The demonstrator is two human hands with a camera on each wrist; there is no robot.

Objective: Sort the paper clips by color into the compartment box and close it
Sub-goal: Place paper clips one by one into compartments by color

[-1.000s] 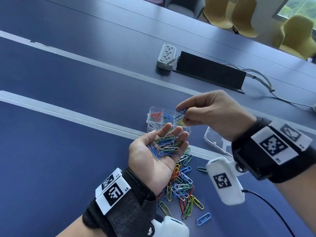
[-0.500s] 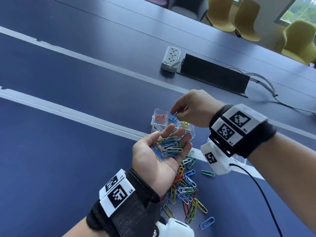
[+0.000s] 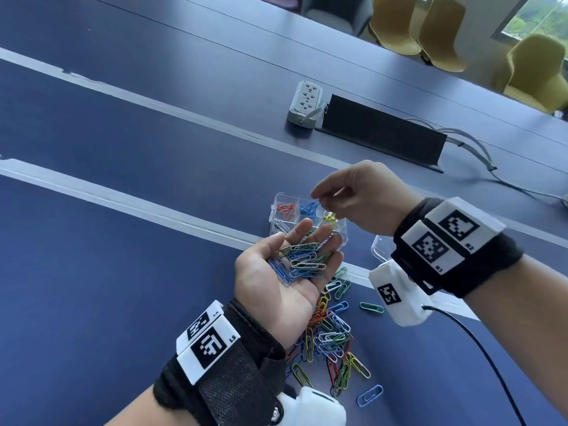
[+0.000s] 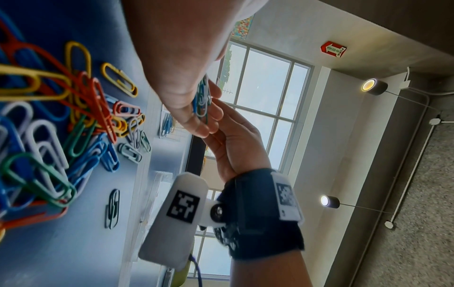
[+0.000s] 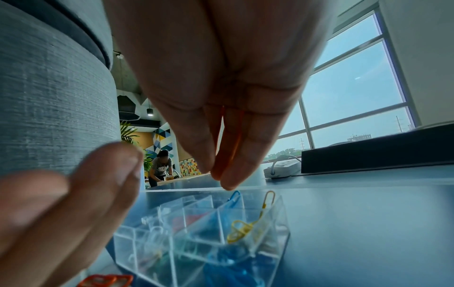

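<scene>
A clear compartment box stands open on the blue table, with red, blue, yellow and white clips in separate cells. My right hand hovers just above the blue cell with its fingers straight and together, holding nothing. My left hand lies palm up in front of the box, carrying a bunch of blue, green and white clips on its gently cupped fingers. A mixed pile of clips lies on the table under that hand.
The clear lid lies right of the box, partly behind my right wrist. Stray clips lie near the pile: a teal one and a blue one. Farther back are a power strip, a black cable flap and cables.
My right hand pinched a blue clip above the box, dipped to the blue cell, and now its fingers are straight and empty. The left hand has kept still with its bunch.
</scene>
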